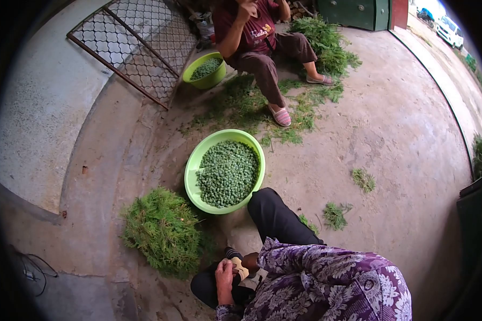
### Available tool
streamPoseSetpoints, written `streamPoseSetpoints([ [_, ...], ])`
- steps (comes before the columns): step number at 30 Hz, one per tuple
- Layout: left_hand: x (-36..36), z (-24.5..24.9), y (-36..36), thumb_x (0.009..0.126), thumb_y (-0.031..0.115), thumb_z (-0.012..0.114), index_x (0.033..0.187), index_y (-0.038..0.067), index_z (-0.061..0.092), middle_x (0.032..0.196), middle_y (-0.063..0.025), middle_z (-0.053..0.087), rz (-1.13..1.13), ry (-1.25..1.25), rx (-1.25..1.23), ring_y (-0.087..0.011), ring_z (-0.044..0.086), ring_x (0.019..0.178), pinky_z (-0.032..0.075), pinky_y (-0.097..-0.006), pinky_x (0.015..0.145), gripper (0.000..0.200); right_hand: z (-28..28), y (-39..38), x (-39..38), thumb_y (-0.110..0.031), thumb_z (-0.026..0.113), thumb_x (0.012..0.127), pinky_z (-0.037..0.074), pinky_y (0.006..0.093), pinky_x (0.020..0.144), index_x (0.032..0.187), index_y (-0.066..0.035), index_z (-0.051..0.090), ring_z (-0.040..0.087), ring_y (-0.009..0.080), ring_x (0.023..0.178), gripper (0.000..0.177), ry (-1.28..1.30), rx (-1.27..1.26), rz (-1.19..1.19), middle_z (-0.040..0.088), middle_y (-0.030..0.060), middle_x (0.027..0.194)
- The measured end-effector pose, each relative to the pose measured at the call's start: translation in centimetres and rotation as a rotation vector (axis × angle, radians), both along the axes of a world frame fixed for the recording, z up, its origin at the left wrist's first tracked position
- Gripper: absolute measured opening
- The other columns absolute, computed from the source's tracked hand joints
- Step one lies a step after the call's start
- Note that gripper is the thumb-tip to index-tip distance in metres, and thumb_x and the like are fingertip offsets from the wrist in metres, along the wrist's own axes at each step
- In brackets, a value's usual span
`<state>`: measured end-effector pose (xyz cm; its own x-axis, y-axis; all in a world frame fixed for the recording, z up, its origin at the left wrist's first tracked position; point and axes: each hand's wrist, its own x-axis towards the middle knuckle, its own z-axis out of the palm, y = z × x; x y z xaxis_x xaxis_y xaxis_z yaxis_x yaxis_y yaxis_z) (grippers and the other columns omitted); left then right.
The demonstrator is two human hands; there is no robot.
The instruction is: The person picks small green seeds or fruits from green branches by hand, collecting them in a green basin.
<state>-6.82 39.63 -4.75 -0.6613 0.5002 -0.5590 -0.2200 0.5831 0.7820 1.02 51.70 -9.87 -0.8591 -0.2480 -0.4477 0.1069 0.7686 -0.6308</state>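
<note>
My left hand rests over my dark-trousered leg, its fingers curled in against a pale yellow piece. What that piece is, a glove or something else, I cannot make out. From the purple flowered sleeve, my right hand reaches to the same piece, and its fingers are hidden. A striped shoe or sock shows just beyond. In front of my knees stands a light green basin holding many small green cones or berries. Left of my legs lies a heap of leafy green branches.
Across from me sits a person in a maroon shirt, beside a smaller green basin of similar pieces. Cut branches and loose sprigs litter the concrete floor. A metal lattice panel leans at left; a cable lies below.
</note>
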Motion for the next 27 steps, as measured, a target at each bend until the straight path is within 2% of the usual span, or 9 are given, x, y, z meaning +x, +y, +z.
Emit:
streamPoseSetpoints([
  [1, 0.2, -0.1, 0.0, 0.082, 0.027, 0.053, 0.108, -0.001, 0.049, 0.08, -0.0084, 0.06, 0.0, 0.0, 0.0, -0.0134, 0.057, 0.06, 0.045, -0.0243, 0.053, 0.038, -0.2, -0.1, -0.1, -0.019, 0.061, 0.065, 0.048, 0.0384, 0.059, 0.081, -0.004, 0.064, 0.06, 0.0283, 0.07, 0.022, -0.004, 0.009, -0.002, 0.061, 0.0132, 0.075],
  [4, 1.0, -0.4, 0.2, 0.078, 0.029, 0.055, 0.107, -0.002, 0.052, 0.092, -0.0182, 0.06, -0.361, 0.48, -0.24, -0.028, 0.058, 0.088, 0.045, -0.0346, 0.076, 0.042, -0.4, 0.0, 0.3, -0.018, 0.061, 0.063, 0.048, 0.0389, 0.06, 0.083, -0.006, 0.063, 0.06, 0.0292, 0.07, 0.023, 0.058, -0.042, -0.023, 0.061, 0.0136, 0.075],
  [5, 1.3, -0.6, 0.3, 0.078, 0.029, 0.055, 0.107, -0.002, 0.052, 0.092, -0.0182, 0.06, -0.361, 0.48, -0.239, -0.028, 0.058, 0.088, 0.045, -0.0346, 0.076, 0.042, -0.5, 0.1, 0.4, -0.018, 0.061, 0.063, 0.048, 0.0392, 0.061, 0.085, -0.007, 0.063, 0.06, 0.0297, 0.07, 0.024, 0.124, -0.102, -0.043, 0.061, 0.0137, 0.075],
  [7, 1.8, -0.9, 0.4, 0.079, 0.032, 0.052, 0.106, -0.001, 0.053, 0.098, -0.0237, 0.057, -0.544, 0.564, -0.302, -0.0347, 0.056, 0.092, 0.044, -0.0388, 0.078, 0.043, 0.5, 0.7, 0.8, -0.017, 0.061, 0.062, 0.047, 0.0397, 0.062, 0.086, -0.009, 0.063, 0.06, 0.0303, 0.071, 0.026, 0.112, -0.135, -0.032, 0.061, 0.014, 0.076],
  [8, 1.8, -1.0, 0.4, 0.08, 0.034, 0.049, 0.106, -0.001, 0.053, 0.098, -0.0247, 0.056, -0.557, 0.552, -0.304, -0.0373, 0.054, 0.091, 0.043, -0.0399, 0.08, 0.044, 0.8, 0.9, 0.9, -0.016, 0.061, 0.061, 0.047, 0.0403, 0.063, 0.087, -0.01, 0.062, 0.059, 0.031, 0.072, 0.027, 0.101, -0.168, -0.021, 0.061, 0.0144, 0.077],
  [11, 1.8, -1.3, 0.2, 0.08, 0.034, 0.05, 0.106, -0.001, 0.053, 0.098, -0.0244, 0.056, -0.556, 0.576, -0.295, -0.0371, 0.055, 0.091, 0.043, -0.0397, 0.08, 0.043, -2.2, -0.4, 0.4, -0.014, 0.061, 0.06, 0.047, 0.041, 0.064, 0.087, -0.011, 0.062, 0.059, 0.0318, 0.074, 0.027, 0.114, -0.085, -0.055, 0.061, 0.0149, 0.078],
  [18, 1.8, -1.4, 0.0, 0.081, 0.033, 0.049, 0.106, -0.001, 0.053, 0.095, -0.0238, 0.057, -0.557, 0.584, -0.295, -0.0368, 0.055, 0.089, 0.043, -0.0397, 0.078, 0.042, -1.6, -0.2, 0.7, -0.012, 0.059, 0.059, 0.047, 0.0415, 0.064, 0.086, -0.01, 0.062, 0.059, 0.0328, 0.073, 0.028, 0.114, -0.057, -0.055, 0.061, 0.0159, 0.077],
  [20, 1.9, -1.2, 0.0, 0.081, 0.032, 0.05, 0.106, 0.0, 0.053, 0.093, -0.0235, 0.058, -0.556, 0.578, -0.295, -0.0365, 0.056, 0.088, 0.044, -0.0397, 0.077, 0.041, -0.5, 0.3, 1.0, -0.012, 0.059, 0.058, 0.047, 0.0417, 0.064, 0.087, -0.01, 0.062, 0.059, 0.0329, 0.072, 0.029, 0.124, -0.14, -0.066, 0.061, 0.0161, 0.075],
  [27, 2.1, -0.6, 0.2, 0.08, 0.031, 0.051, 0.105, 0.0, 0.054, 0.089, -0.023, 0.059, -0.576, 0.598, -0.288, -0.0363, 0.057, 0.084, 0.045, -0.0399, 0.075, 0.04, -1.1, 0.1, 0.8, -0.012, 0.057, 0.058, 0.046, 0.0418, 0.063, 0.089, -0.01, 0.063, 0.059, 0.0327, 0.073, 0.031, 0.12, -0.165, -0.065, 0.061, 0.0161, 0.075],
])
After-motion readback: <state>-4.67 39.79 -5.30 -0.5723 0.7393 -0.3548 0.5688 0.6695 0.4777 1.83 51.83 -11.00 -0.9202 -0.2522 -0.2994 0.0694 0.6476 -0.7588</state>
